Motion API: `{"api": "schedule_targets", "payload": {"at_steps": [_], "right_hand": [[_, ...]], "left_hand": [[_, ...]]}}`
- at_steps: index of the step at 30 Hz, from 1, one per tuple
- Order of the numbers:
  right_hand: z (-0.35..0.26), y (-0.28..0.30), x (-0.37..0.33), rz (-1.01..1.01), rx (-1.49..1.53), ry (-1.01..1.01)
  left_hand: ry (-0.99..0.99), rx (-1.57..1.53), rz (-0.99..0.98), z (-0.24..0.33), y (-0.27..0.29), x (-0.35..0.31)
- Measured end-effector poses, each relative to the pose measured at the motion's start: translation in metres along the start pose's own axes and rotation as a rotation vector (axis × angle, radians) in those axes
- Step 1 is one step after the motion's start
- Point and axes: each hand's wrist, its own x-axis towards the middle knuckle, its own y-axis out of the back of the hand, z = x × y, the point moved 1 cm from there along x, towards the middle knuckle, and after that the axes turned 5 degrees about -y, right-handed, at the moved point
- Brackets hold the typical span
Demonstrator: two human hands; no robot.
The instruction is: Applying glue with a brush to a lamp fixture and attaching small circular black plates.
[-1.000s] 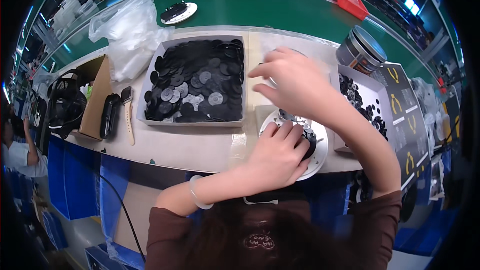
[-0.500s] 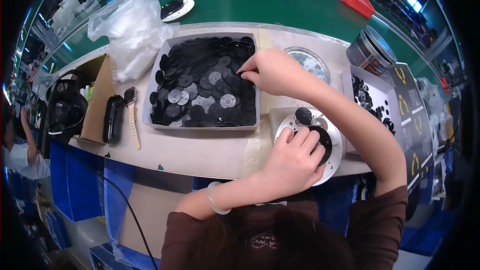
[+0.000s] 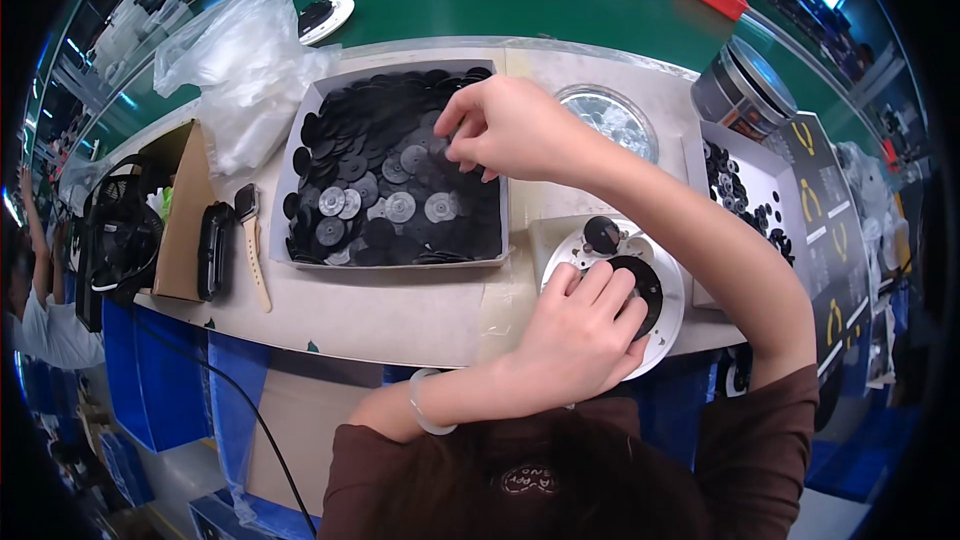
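My left hand [image 3: 585, 335], with a pale band at its wrist, is closed over a black round part [image 3: 645, 292] lying on a white round base [image 3: 665, 335]. Its fingertips are curled inward, and the hand covers part of both pieces. A small dark knob-like disc [image 3: 601, 234] stands at the far side of the base. My right hand [image 3: 505, 130] hangs over the right side of a shallow box [image 3: 400, 266] heaped with black and grey discs [image 3: 370, 155]. Thumb and forefinger are bent toward each other among the discs; whatever lies between them is blurred.
Right of the base, a tray [image 3: 765, 175] holds small black parts, with a tin [image 3: 742, 88] behind it. A clear round lid [image 3: 610, 120] lies beyond the base. Leftward are a plastic bag [image 3: 240, 60], a wristwatch [image 3: 250, 230], a black case [image 3: 215, 250] and a cardboard box [image 3: 185, 230].
My right hand has moved left and slightly up over the discs, and its fingers have shifted. My left hand stays on the black part. The whole view has shifted slightly.
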Motion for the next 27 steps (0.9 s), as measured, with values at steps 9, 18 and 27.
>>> {"api": "schedule_targets", "payload": {"at_steps": [9,18,27], "right_hand": [[-0.003,-0.006,-0.011,-0.187,-0.578,0.071],[-0.002,0.000,-0.007,-0.272,-0.340,0.009],[-0.011,0.045,-0.051,-0.178,0.143,0.007]], "left_hand": [[0.002,-0.001,0.000,-0.001,0.000,-0.001],[0.003,0.005,-0.009,0.000,0.000,-0.001],[0.001,0.016,-0.030,-0.002,0.002,0.000]]}}
